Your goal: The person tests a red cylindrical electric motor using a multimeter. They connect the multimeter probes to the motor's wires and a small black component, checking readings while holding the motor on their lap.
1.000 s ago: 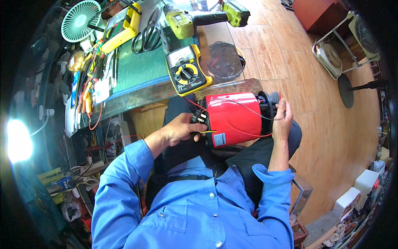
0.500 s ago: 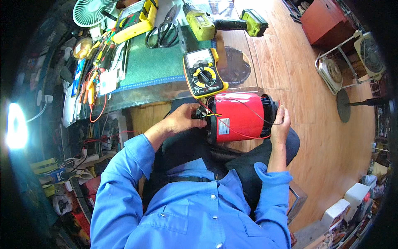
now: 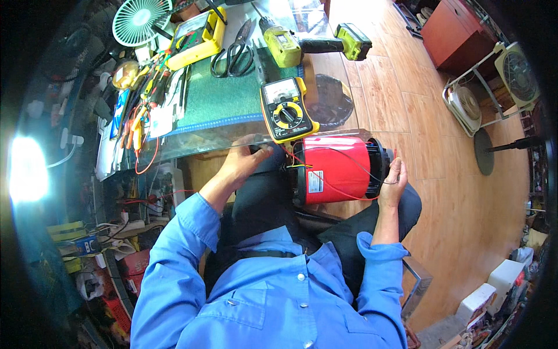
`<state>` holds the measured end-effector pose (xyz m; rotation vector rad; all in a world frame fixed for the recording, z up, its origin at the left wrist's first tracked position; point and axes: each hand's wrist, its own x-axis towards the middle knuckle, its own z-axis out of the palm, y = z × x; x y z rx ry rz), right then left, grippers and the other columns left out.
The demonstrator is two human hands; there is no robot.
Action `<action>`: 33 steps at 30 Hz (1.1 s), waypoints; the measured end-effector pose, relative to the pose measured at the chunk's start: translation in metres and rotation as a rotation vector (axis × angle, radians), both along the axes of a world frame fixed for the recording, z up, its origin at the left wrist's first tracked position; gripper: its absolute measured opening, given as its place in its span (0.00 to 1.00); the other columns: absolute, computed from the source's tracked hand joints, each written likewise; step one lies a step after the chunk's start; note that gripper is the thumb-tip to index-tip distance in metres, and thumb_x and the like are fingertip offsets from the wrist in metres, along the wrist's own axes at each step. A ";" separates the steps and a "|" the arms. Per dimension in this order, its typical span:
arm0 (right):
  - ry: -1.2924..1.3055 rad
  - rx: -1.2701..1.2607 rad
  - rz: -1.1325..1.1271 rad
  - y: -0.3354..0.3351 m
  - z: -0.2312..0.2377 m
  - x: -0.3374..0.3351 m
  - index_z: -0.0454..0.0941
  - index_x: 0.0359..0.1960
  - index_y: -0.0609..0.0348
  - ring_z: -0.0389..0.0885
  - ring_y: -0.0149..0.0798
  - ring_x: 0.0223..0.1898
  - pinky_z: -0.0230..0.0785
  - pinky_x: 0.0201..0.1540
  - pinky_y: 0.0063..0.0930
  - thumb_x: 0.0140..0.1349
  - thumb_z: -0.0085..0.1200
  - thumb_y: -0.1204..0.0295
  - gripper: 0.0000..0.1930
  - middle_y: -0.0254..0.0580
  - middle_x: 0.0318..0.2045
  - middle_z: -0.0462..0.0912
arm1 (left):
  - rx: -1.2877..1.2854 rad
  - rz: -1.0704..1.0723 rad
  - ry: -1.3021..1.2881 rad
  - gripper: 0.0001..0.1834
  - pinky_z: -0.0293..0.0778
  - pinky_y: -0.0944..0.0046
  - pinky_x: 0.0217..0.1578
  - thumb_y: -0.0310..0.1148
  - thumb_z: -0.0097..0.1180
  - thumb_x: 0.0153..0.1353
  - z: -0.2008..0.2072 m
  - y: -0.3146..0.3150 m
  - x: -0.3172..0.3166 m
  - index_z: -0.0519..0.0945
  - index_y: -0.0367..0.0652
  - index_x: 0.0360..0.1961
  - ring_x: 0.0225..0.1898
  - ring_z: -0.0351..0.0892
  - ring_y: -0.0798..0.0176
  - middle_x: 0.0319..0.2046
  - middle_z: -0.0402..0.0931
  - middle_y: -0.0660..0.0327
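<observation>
A red cylindrical appliance body (image 3: 340,171) with black ends lies on its side across my lap, against the table edge. Yellow and dark wires (image 3: 302,166) come out at its left end. My right hand (image 3: 393,185), closed at its right end, holds the test probes (image 3: 396,155); a red tip points up. Their red and black leads cross the red body. Tilted on the table edge is a yellow-and-black analog multimeter (image 3: 288,111). My left hand (image 3: 244,163) is at the table edge, left of the body, thumb and fingers apart, fingertips partly hidden.
On the glass-topped table lie a green mat (image 3: 218,96), scissors (image 3: 235,55), a yellow-green cordless drill (image 3: 285,46), a second yellow meter (image 3: 200,38), several hand tools (image 3: 142,110) and a small fan (image 3: 141,22). Fans (image 3: 465,104) stand on the wooden floor (image 3: 465,209) at right.
My left hand has let go of the dark part at the body's left end and moved left to the table edge. My right hand still holds the probes, slightly lower. The view has shifted slightly.
</observation>
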<state>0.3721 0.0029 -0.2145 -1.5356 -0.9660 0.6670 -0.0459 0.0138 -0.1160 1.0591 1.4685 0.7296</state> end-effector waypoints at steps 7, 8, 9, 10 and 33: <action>-0.013 -0.011 -0.052 -0.002 0.001 0.000 0.81 0.44 0.62 0.68 0.27 0.38 0.65 0.43 0.27 0.89 0.47 0.49 0.26 0.27 0.33 0.72 | 0.059 -0.437 0.070 0.08 0.81 0.66 0.42 0.33 0.73 0.73 0.009 -0.064 0.030 0.90 0.39 0.46 0.38 0.84 0.73 0.35 0.88 0.67; -0.007 -0.056 -0.012 -0.003 -0.007 0.009 0.84 0.49 0.65 0.72 0.28 0.39 0.68 0.45 0.28 0.89 0.47 0.50 0.26 0.29 0.35 0.77 | 0.125 -0.465 0.192 0.09 0.83 0.63 0.44 0.32 0.71 0.73 0.013 -0.074 0.040 0.90 0.37 0.47 0.40 0.85 0.72 0.36 0.89 0.63; -0.017 -0.109 0.005 -0.005 -0.005 0.011 0.84 0.50 0.66 0.75 0.28 0.42 0.71 0.48 0.29 0.89 0.46 0.52 0.26 0.30 0.37 0.80 | 0.156 -0.436 0.235 0.10 0.83 0.61 0.46 0.31 0.72 0.72 0.009 -0.084 0.050 0.90 0.36 0.48 0.40 0.86 0.70 0.37 0.89 0.60; -0.015 -0.073 0.003 -0.003 -0.005 0.011 0.84 0.50 0.65 0.76 0.29 0.42 0.72 0.48 0.30 0.89 0.47 0.52 0.25 0.31 0.37 0.81 | 0.145 -0.363 0.231 0.10 0.83 0.61 0.46 0.32 0.72 0.72 0.002 -0.091 0.058 0.90 0.36 0.48 0.41 0.86 0.70 0.37 0.90 0.59; -0.003 -0.033 0.089 0.004 -0.023 0.007 0.87 0.48 0.69 0.85 0.39 0.41 0.77 0.50 0.37 0.87 0.51 0.48 0.30 0.50 0.37 0.90 | -0.199 0.177 -0.189 0.11 0.84 0.57 0.50 0.35 0.60 0.83 -0.062 -0.090 0.066 0.85 0.42 0.57 0.48 0.87 0.64 0.47 0.87 0.62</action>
